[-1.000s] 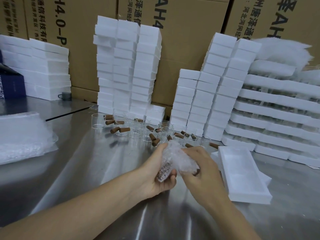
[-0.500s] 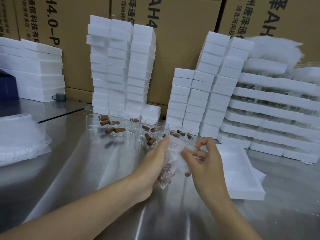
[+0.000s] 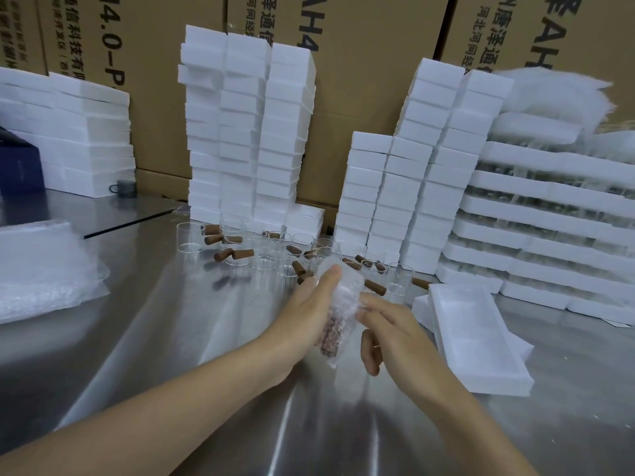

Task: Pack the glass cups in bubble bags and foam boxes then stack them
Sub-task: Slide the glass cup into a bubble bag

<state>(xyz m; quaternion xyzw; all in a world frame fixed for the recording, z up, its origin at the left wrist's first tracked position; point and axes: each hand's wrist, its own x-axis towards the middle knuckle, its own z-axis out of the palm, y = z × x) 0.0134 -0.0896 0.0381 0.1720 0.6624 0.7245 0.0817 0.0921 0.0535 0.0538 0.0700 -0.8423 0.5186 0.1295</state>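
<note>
My left hand [image 3: 304, 312] holds a bubble bag [image 3: 340, 314] upright over the steel table; something brown shows through its lower half. My right hand [image 3: 385, 333] touches the bag's right side with its fingertips, fingers fairly straight. Just right of the hands lies an open white foam box [image 3: 477, 341] with shallow compartments. Behind the hands stand several clear glass cups [image 3: 189, 237] and lie several brown corks [image 3: 233, 254].
Tall stacks of white foam boxes [image 3: 247, 132] rise at the back centre, with more foam boxes [image 3: 422, 173] to the right. Long foam trays [image 3: 549, 214] are piled far right. A heap of bubble bags [image 3: 41, 269] lies at left. Cardboard cartons [image 3: 364, 70] form the back wall.
The bag has turned more upright between my hands. My right hand has loosened from pinching its top and now touches its side. The view shifted slightly.
</note>
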